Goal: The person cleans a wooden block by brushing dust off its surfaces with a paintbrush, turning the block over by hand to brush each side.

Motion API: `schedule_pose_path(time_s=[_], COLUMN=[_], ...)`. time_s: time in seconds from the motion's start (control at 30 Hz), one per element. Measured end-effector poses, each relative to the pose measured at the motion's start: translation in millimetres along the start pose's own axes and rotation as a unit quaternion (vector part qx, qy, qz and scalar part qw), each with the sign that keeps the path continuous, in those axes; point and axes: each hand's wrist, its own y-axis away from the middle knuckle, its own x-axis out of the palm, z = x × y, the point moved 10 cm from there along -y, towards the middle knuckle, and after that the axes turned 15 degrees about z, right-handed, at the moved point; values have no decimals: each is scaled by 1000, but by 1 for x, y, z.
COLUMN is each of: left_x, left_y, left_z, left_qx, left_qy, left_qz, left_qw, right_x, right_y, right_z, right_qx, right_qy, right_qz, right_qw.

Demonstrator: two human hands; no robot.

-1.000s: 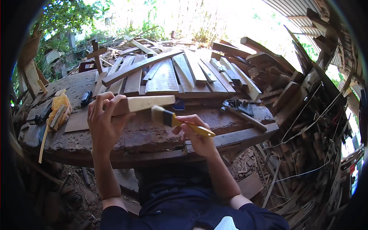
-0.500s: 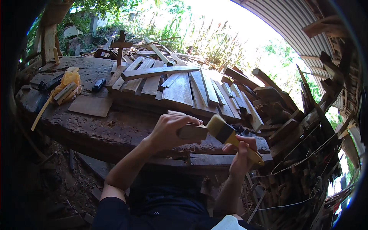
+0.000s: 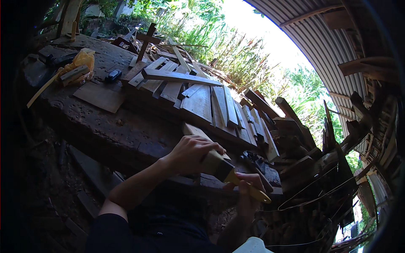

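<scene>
My left hand [image 3: 192,152] is closed around a wooden block [image 3: 196,131], whose pale far end sticks out past my knuckles. In my right hand [image 3: 245,185] is a wide paintbrush [image 3: 258,194] with a yellow handle and a dark band. Its bristles lie close against the block beside my left fingers; whether they touch it is hard to tell. My left hand hides much of the block. Both hands are above the near edge of a thick, dark wooden workbench [image 3: 105,135].
Cut boards [image 3: 197,103] lie side by side across the bench, with one long strip [image 3: 181,77] over them. At the left are a flat board [image 3: 99,97], a small dark device [image 3: 113,76] and a yellow plastic bag [image 3: 84,61]. Scrap wood [image 3: 295,139] is piled at the right.
The paintbrush has moved left and down from the block's end to along its side. The block has turned so its pale end points away from me. The whole view has tilted.
</scene>
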Motion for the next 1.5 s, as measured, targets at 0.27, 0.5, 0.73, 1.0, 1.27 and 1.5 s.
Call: schedule_pose_path(time_s=[0.27,0.5,0.73,1.0,1.27,1.5], left_x=[-1,3,-2,2,5,-2], left_y=[4,4,5,13,16,13], left_z=[-1,-1,-4,1,0,-6], left_qx=[2,9,-8,2,31,5], left_qy=[15,18,22,6,45,40], left_qz=[-3,9,11,5,-7,11], left_qw=[1000,1000,1000,1000,998,999], right_x=[-39,1,-45,-28,34,-56], right_y=[6,5,19,13,-3,19], right_z=[0,-11,-6,-35,25,-23], right_qx=[-19,-3,-96,16,-142,-87], right_qy=[-29,-26,-90,-116,134,-135], right_qz=[-68,28,-81,-44,138,-99], right_qw=[997,999,988,992,971,982])
